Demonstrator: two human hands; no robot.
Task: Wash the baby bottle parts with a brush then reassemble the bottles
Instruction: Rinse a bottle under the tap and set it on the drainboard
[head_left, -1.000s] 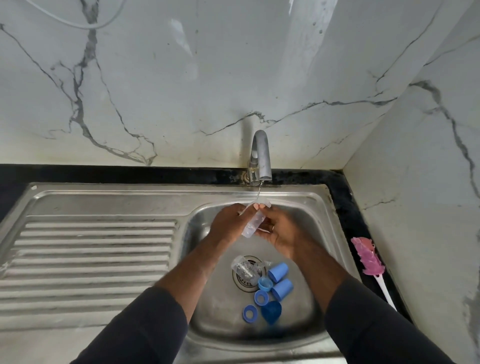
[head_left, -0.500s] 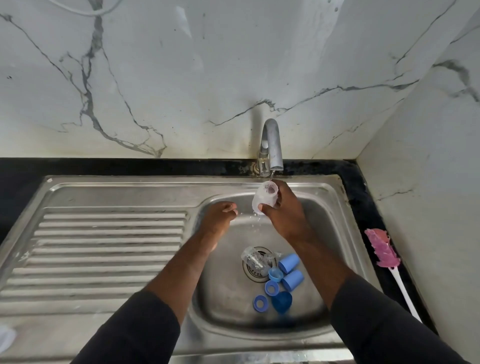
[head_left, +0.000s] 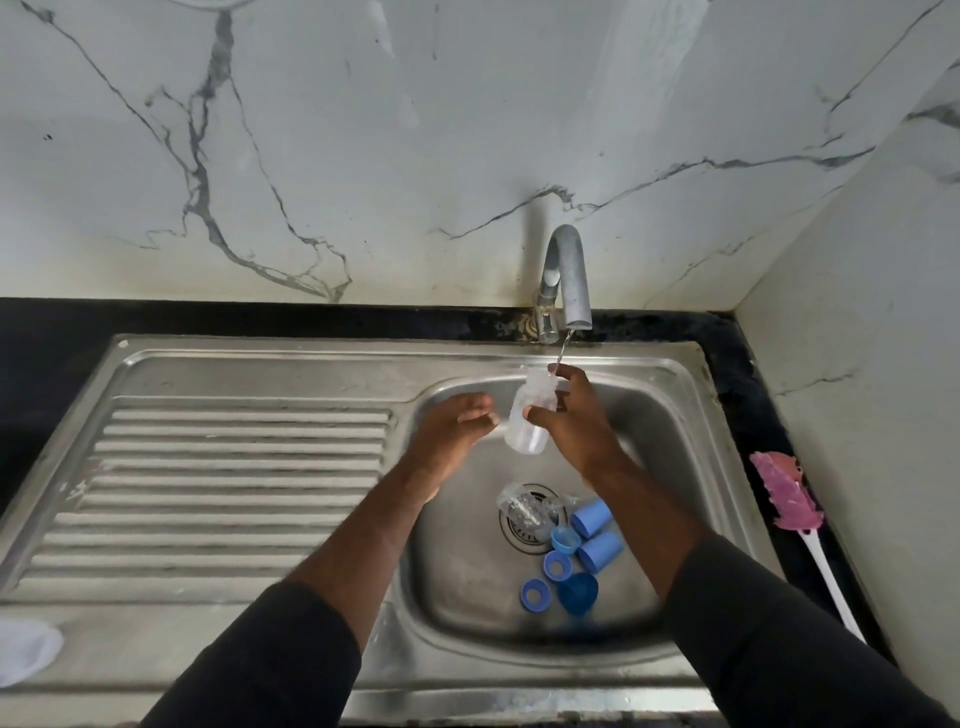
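WASH IN PROGRESS: A person's right hand (head_left: 576, 431) holds a clear baby bottle (head_left: 525, 423) mouth-up under a thin stream from the tap (head_left: 566, 275), at the 12 o'clock side of the steel sink (head_left: 675, 410), its fingers (head_left: 570, 379) and thumb wrapped round the bottle's body. The left hand (head_left: 454, 431), at the bottle's 9 o'clock and just apart from it, holds nothing, fingers loosely curled.

A second clear bottle (head_left: 522, 512) lies on the drain. From its 3 to 6 o'clock lie loose blue caps (head_left: 600, 551), blue rings (head_left: 535, 594) and a blue dome cover (head_left: 577, 592). The pink-headed brush (head_left: 787, 491) rests on the black tabletop (head_left: 737, 364) at the basin's 3 o'clock, well apart from both hands.

The job looks early: one bottle is taking water, and whether it has been scrubbed cannot be told. The parts in the basin appear to await their turn, and no bottle is reassembled.
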